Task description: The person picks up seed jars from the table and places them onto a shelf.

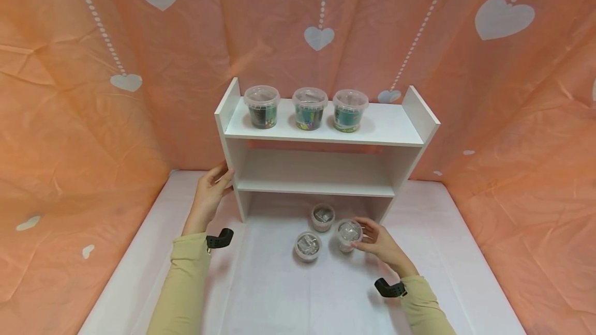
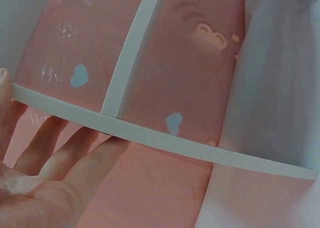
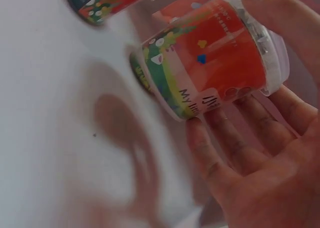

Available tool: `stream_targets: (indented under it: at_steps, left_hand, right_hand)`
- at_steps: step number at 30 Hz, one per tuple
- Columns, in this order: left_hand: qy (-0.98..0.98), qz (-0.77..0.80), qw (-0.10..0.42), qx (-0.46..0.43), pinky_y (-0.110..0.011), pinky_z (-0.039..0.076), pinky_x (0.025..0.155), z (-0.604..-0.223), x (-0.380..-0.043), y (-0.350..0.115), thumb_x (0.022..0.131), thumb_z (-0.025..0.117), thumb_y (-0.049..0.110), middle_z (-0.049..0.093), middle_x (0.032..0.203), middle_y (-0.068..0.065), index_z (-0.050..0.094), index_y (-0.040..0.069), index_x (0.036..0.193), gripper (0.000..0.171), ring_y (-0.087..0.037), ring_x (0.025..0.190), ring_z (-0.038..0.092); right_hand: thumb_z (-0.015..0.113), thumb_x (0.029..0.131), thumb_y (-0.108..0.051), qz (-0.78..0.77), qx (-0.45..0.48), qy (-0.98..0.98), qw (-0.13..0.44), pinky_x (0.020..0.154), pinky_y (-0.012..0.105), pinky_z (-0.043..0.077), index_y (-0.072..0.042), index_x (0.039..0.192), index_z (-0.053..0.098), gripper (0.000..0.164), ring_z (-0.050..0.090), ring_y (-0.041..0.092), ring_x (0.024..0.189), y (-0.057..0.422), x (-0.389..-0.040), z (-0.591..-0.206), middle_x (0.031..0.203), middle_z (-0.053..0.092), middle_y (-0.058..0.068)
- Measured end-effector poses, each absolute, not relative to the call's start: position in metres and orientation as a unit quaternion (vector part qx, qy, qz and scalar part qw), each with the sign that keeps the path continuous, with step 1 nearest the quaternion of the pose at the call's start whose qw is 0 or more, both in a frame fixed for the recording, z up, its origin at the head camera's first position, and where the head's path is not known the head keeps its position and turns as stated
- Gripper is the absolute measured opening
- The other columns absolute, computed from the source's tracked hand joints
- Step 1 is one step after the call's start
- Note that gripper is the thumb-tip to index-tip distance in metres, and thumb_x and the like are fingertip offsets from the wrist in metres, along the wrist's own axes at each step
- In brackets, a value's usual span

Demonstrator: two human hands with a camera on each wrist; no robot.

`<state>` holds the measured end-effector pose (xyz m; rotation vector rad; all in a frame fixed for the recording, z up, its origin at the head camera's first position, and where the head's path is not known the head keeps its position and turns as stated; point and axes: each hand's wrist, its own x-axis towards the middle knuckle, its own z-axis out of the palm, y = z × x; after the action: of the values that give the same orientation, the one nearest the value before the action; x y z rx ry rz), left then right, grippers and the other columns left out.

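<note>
My left hand is at the left side panel of a white shelf. In the left wrist view its fingers lie fairly straight along the panel's outer face, one fingertip over the edge. My right hand holds a small lidded plastic tub between thumb and fingers, low in front of the shelf. This tub shows a red and green printed label in the right wrist view. Beside it, two similar tubs stand on the table, one farther back and one nearer to the left.
Three more tubs stand in a row on the shelf's top board, toward its left. A middle board runs below. Orange curtains with white hearts close in the white table at back and sides.
</note>
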<state>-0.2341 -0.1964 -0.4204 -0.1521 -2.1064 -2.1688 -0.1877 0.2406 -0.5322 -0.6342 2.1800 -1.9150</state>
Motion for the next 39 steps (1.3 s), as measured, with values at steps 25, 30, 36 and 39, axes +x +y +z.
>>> stream_targets:
  at_steps: [25,30,36,39]
  left_hand:
    - [-0.701,-0.707,0.075,-0.052,-0.044,0.048,0.091,-0.421,-0.228,-0.203,0.097,0.058,0.019,0.045,0.138,-0.019,0.04,0.0,0.144,0.053,-0.026,0.119,0.051]
    - [-0.7,-0.708,0.077,-0.055,-0.043,0.05,0.09,-0.419,-0.227,-0.203,0.097,0.058,0.018,0.046,0.136,-0.018,0.042,-0.001,0.143,0.052,-0.02,0.115,0.054]
    - [-0.701,-0.707,0.077,-0.05,-0.049,0.047,0.091,-0.418,-0.227,-0.201,0.097,0.058,0.017,0.046,0.137,-0.02,0.041,-0.001,0.143,0.052,-0.023,0.118,0.053]
    - [-0.703,-0.705,0.079,-0.051,-0.051,0.046,0.091,-0.419,-0.228,-0.2,0.098,0.057,0.016,0.045,0.138,-0.022,0.042,0.0,0.143,0.05,-0.027,0.12,0.052]
  right_hand:
    - [0.074,0.08,0.003,-0.62,-0.272,0.731,0.078,0.092,0.04,0.048,0.004,0.135,0.046,0.061,0.055,0.022,0.112,0.218,-0.196,-0.483,0.13,0.05,0.024]
    - [0.076,0.08,0.0,-0.61,-0.28,0.737,0.083,0.095,0.045,0.046,0.002,0.135,0.047,0.063,0.055,0.024,0.114,0.208,-0.2,-0.467,0.131,0.051,0.02]
    - [0.077,0.079,0.002,-0.605,-0.304,0.731,0.078,0.096,0.035,0.047,0.001,0.135,0.048,0.063,0.054,0.023,0.116,0.198,-0.209,-0.45,0.129,0.053,0.019]
    - [0.076,0.078,0.004,-0.609,-0.309,0.726,0.077,0.095,0.033,0.047,0.003,0.134,0.048,0.063,0.055,0.023,0.115,0.194,-0.213,-0.445,0.127,0.054,0.02]
